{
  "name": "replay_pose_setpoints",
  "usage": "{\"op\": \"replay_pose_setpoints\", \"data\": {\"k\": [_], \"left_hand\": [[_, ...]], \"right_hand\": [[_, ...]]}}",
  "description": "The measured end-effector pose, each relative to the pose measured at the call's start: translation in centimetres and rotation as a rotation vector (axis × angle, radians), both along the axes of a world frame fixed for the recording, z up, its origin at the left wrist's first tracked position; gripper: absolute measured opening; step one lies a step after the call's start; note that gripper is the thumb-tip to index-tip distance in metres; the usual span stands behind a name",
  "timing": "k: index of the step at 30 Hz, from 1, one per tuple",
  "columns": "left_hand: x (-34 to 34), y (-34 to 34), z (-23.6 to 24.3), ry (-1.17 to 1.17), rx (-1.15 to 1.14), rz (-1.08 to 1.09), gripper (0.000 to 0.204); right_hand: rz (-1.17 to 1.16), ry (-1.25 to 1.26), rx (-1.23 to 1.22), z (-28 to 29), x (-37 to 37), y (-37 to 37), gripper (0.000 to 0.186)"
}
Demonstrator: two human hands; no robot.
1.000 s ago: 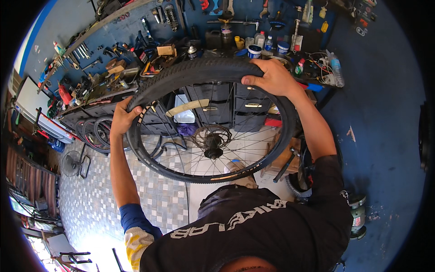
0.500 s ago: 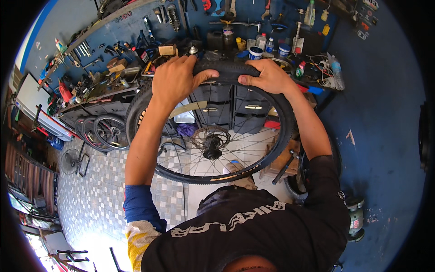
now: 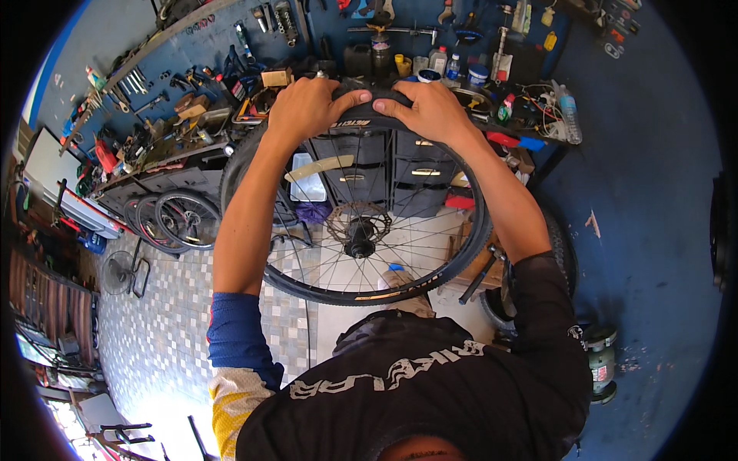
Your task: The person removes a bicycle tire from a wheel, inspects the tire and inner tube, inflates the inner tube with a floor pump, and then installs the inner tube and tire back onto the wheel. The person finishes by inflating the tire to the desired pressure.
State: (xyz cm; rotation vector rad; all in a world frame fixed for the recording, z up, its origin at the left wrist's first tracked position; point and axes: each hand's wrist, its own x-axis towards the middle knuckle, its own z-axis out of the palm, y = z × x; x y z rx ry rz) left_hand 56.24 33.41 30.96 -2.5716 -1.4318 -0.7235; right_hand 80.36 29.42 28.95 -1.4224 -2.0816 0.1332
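Note:
A spoked bicycle wheel with a black tyre and a brake disc at its hub stands upright in front of me. My left hand and my right hand both grip the tyre at its top, close together, thumbs almost touching. The wheel's lower rim is near my chest.
A cluttered workbench with tools, bottles and cans runs along the blue wall behind the wheel. A dark drawer cabinet sits under it. Two more wheels lean at the left. A fan stands on the tiled floor.
My left hand has slid from the tyre's left side up to its top. My right hand has moved left along the tyre, so both hands now meet at the top.

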Motion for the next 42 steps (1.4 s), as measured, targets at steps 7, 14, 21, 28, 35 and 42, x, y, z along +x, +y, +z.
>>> {"op": "replay_pose_setpoints", "data": {"k": [7,14,21,28,35,42], "left_hand": [[-0.4,3.3,0.9,0.028,-0.312,-0.084,0.087],[-3.3,3.9,-1.1,-0.259,-0.381,-0.385,0.085],[-14.5,4.9,-3.6,-0.164,-0.476,-0.044,0.11],[-12.7,-0.6,-8.4,-0.237,0.116,0.318,0.089],[-19.2,-2.4,-10.0,-0.644,-0.154,-0.053,0.049],[-33.2,-14.5,-38.0,-1.222,-0.633,0.131,0.095]], "right_hand": [[-0.059,0.0,-0.112,-0.7,-0.4,2.0,0.071],[-0.059,0.0,0.03,-1.0,-0.6,-0.2,0.064],[-0.104,-0.053,0.245,-2.0,0.9,-2.0,0.064],[-0.123,-0.176,0.518,-4.1,0.7,-1.9,0.072],[-0.055,-0.026,0.578,-5.2,1.5,-1.6,0.067],[-0.089,0.334,0.457,-8.1,10.1,-1.3,0.056]]}}
